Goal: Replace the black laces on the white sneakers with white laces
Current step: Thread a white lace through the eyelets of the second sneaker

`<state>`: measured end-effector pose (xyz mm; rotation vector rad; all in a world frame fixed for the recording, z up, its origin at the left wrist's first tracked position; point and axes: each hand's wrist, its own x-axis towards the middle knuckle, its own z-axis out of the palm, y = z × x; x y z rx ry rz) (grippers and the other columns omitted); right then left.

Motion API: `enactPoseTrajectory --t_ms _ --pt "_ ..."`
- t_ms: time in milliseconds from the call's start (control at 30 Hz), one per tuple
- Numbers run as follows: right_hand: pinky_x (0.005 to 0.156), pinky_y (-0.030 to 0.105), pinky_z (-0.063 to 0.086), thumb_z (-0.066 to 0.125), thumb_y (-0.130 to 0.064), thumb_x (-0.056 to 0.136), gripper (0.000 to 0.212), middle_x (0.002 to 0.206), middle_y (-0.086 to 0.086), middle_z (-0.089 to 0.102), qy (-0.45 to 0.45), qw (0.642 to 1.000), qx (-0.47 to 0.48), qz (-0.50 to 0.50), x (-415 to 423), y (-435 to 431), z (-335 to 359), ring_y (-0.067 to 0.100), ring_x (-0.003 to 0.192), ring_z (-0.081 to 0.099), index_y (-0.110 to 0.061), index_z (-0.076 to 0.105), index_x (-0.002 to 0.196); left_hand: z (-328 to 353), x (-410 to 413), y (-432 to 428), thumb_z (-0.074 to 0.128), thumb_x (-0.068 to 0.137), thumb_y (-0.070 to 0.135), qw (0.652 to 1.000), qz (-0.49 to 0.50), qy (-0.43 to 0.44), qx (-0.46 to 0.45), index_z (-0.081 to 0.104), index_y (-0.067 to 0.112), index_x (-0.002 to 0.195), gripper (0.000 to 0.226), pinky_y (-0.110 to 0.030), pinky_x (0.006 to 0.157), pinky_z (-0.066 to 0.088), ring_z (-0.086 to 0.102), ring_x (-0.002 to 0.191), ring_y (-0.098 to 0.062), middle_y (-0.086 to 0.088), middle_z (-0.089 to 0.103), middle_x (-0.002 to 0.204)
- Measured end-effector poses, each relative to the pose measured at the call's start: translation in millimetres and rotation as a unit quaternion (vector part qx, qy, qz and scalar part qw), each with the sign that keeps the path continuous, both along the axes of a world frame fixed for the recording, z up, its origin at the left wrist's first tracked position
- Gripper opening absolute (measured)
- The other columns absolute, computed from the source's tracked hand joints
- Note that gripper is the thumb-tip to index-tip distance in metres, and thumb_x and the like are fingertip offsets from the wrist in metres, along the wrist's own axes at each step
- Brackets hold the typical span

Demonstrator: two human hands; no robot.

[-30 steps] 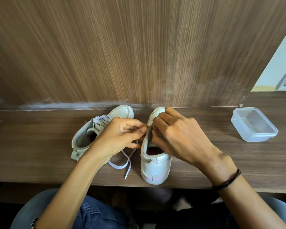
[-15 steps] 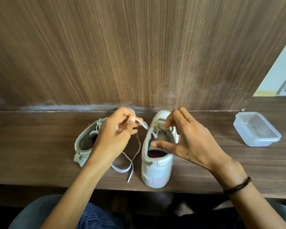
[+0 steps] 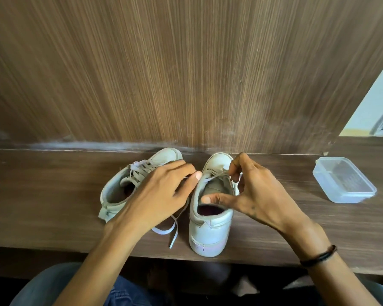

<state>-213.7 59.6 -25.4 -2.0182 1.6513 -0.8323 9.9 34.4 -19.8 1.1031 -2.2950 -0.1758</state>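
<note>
Lace (image 3: 174, 226): white, flat; loose end on the tabletop (image 3: 42, 195) between the sneakers.
Near sneaker (image 3: 209, 233): white, heel toward the person, laced only near the toe.
Left hand (image 3: 155, 195): fingertips pinch the lace.
Right hand (image 3: 259, 191): fingers pinch the lace; thumb stretched over the opening.
Far sneaker (image 3: 113, 191): white, fully laced in white, partly behind the left hand.
Box (image 3: 343, 182): clear, well apart.

I see the left hand (image 3: 155, 195) pinching the white lace (image 3: 163, 231) just left of the right sneaker (image 3: 210, 230). The lace's loose end trails on the wooden ledge (image 3: 42, 195) between the shoes. The right hand (image 3: 259, 195) pinches the lace over the eyelets, thumb stretched across the collar. The left sneaker (image 3: 112, 191) sits laced. A clear plastic box (image 3: 343, 182) stands well off to the right.
</note>
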Motion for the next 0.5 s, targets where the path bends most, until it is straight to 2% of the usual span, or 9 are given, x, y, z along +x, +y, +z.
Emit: enactPoseTrajectory --t_ms 67,133,167,233,300,367,400,433,500 --pt "0.064 0.033 0.048 0.061 -0.1 0.042 0.084 0.084 -0.013 0.059 -0.008 0.999 0.03 -0.017 -0.6 0.5 0.8 0.004 0.069 0.057 -0.034 0.039 0.088 5.7 4.2 -1.0 0.061 0.096 0.041 0.997 0.059 -0.001 -0.057 0.059 0.02 0.071 0.034 -0.033 0.066 0.045 0.049 0.068 -0.009 0.009 0.048 0.063" --pt "0.066 0.035 0.047 0.057 -0.103 0.042 0.085 0.081 -0.011 0.062 0.007 0.997 0.065 -0.032 -0.6 1.9 2.4 0.006 0.07 0.06 -0.034 0.039 0.088 14.2 7.4 0.1 0.068 0.091 0.043 0.982 0.149 0.117 -0.019 0.052 0.014 0.066 0.042 -0.032 0.056 0.036 0.039 0.059 -0.009 0.006 0.04 0.054" --pt "0.068 0.035 0.046 0.056 -0.102 0.045 0.084 0.081 -0.01 0.064 0.017 0.996 0.085 -0.037 -0.4 2.7 2.9 0.006 0.073 0.06 -0.033 0.04 0.09 19.8 8.8 0.3 0.069 0.092 0.039 0.959 0.16 0.232 0.042 0.045 0.01 0.066 0.046 -0.032 0.053 0.029 0.033 0.056 -0.011 0.005 0.032 0.054" --pt "0.073 0.036 0.046 0.055 -0.101 0.049 0.083 0.084 -0.011 0.066 0.027 0.992 0.111 -0.045 -0.4 4.6 3.2 0.007 0.079 0.061 -0.033 0.043 0.094 28.9 15.1 -4.2 0.069 0.095 0.029 0.872 0.151 0.446 0.134 0.033 0.014 0.065 0.049 -0.029 0.055 0.022 0.023 0.059 -0.011 0.005 0.025 0.061" --pt "0.074 0.036 0.046 0.055 -0.101 0.051 0.081 0.086 -0.011 0.066 0.031 0.992 0.115 -0.05 0.1 6.0 3.8 0.009 0.081 0.062 -0.033 0.043 0.094 32.5 19.1 -9.2 0.069 0.095 0.025 0.805 0.15 0.553 0.157 0.037 0.019 0.064 0.044 -0.027 0.06 0.028 0.031 0.062 -0.011 0.004 0.035 0.063" --pt "0.073 0.036 0.046 0.057 -0.1 0.053 0.08 0.085 -0.01 0.066 0.032 0.991 0.117 -0.049 1.7 5.7 4.9 0.008 0.079 0.061 -0.032 0.042 0.093 32.9 13.5 -12.3 0.067 0.096 0.02 0.758 0.112 0.614 0.19 0.051 0.021 0.068 0.032 -0.022 0.073 0.043 0.054 0.072 -0.012 0.004 0.057 0.068" --pt "0.073 0.036 0.046 0.057 -0.099 0.053 0.079 0.084 -0.01 0.066 0.031 0.991 0.118 -0.048 2.4 5.6 5.4 0.007 0.078 0.061 -0.032 0.042 0.093 33.3 8.1 -11.5 0.064 0.097 0.017 0.748 0.086 0.623 0.212 0.054 0.019 0.071 0.028 -0.022 0.081 0.047 0.061 0.081 -0.014 0.004 0.062 0.071" --pt "0.072 0.035 0.046 0.058 -0.098 0.054 0.078 0.084 -0.01 0.066 0.031 0.991 0.118 -0.048 2.7 5.0 5.3 0.007 0.077 0.061 -0.033 0.041 0.093 33.1 2.1 -9.9 0.061 0.098 0.017 0.748 0.061 0.616 0.241 0.053 0.018 0.073 0.026 -0.021 0.085 0.049 0.063 0.084 -0.015 0.003 0.059 0.069" --pt "0.072 0.035 0.046 0.058 -0.099 0.054 0.077 0.084 -0.01 0.066 0.03 0.991 0.118 -0.048 2.6 5.0 5.1 0.008 0.077 0.061 -0.033 0.039 0.091 31.0 -7.8 -4.1 0.058 0.099 0.015 0.756 0.036 0.576 0.311 0.05 0.016 0.072 0.028 -0.023 0.081 0.052 0.055 0.065 -0.016 0.001 0.039 0.059"
